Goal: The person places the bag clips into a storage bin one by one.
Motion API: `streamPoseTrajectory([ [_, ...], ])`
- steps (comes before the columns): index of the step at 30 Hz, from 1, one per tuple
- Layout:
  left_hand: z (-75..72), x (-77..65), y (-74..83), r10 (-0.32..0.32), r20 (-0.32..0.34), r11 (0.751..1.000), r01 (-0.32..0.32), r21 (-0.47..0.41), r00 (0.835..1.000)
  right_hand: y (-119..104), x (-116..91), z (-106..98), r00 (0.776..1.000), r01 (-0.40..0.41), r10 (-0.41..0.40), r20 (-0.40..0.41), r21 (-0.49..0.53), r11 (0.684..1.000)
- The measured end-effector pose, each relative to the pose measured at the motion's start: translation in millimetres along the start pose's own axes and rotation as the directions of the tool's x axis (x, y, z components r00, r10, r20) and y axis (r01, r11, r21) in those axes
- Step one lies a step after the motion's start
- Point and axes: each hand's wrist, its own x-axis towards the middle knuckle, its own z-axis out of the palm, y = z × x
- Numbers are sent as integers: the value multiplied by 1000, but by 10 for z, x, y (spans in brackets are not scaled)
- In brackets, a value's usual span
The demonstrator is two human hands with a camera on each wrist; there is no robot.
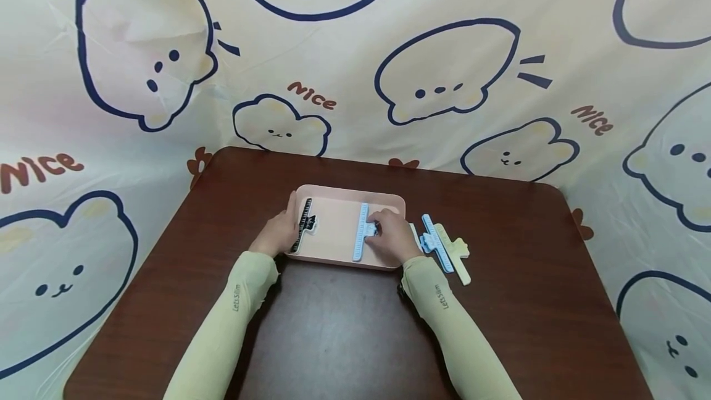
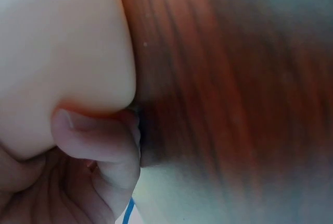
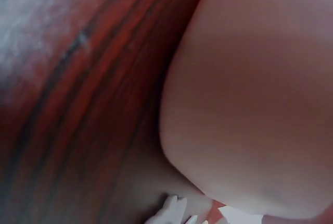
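Observation:
My left hand (image 1: 280, 230) holds the left end of a shallow pink tray (image 1: 333, 260), its thumb (image 2: 91, 135) against the outer wall in the left wrist view. My right hand (image 1: 391, 236) is over the tray's right half. Its thumb and fingers pinch the tab of a blue ruler clip (image 1: 361, 239), which lies lengthwise front to back in the tray. Inside the left wall lies a black ruler clip (image 1: 302, 227) with a white-edged tab. The tray wall (image 3: 244, 104) fills much of the right wrist view, which barely shows the hand.
Just right of the tray, another blue ruler clip (image 1: 437, 242) lies beside a pale yellow one (image 1: 454, 255). A further pale clip (image 1: 414, 234) is partly hidden by the right hand. The dark wooden table (image 1: 528, 301) meets a patterned curtain (image 1: 355, 79) behind.

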Motion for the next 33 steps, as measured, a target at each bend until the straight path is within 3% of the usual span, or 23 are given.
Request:
streamPoseTrajectory([
  [15,30,-12,22,-1,-6,1000,1,-1,1000,-221,36,159,998,-44,46,48,-31,999],
  [23,15,-6,22,-3,-22,1000,3,2,1000,-357,82,209,999,-45,45,23,-8,999],
  [33,-1,-29,20,-17,6,1000,17,-5,1000,-472,123,287,998,-60,60,22,11,998],
])
